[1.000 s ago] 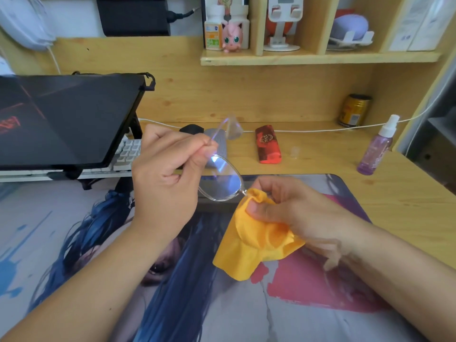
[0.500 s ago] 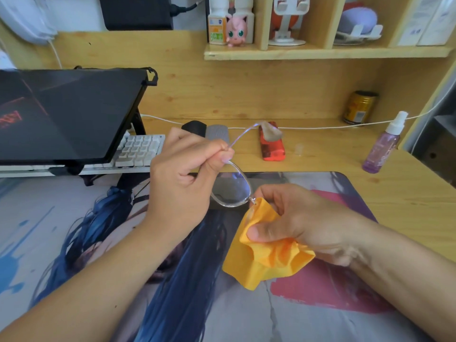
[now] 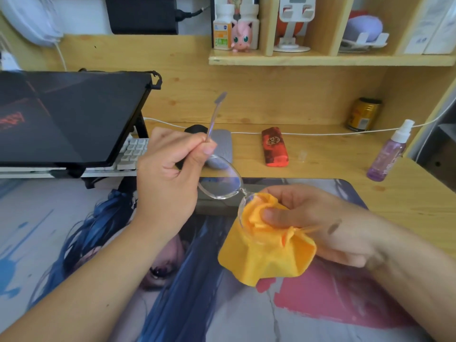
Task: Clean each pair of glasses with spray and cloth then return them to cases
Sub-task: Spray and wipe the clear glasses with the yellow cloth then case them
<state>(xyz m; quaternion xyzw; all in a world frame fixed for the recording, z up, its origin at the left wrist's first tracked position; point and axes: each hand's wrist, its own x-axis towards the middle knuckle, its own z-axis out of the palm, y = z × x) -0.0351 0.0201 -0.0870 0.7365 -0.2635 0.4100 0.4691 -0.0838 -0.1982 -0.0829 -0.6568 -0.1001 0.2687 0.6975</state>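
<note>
Clear glossy plastic glasses (image 3: 222, 183), matt yellow cloth (image 3: 266, 253).

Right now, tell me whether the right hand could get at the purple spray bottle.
Probably yes, once freed: the spray bottle stands alone on the bare desk beyond the right hand, nothing between, but that hand grips the yellow cloth.

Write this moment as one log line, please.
step: wiping lens | left hand: pinches glasses temple | right hand: rubs cloth on other lens | spray: standing, right
</note>
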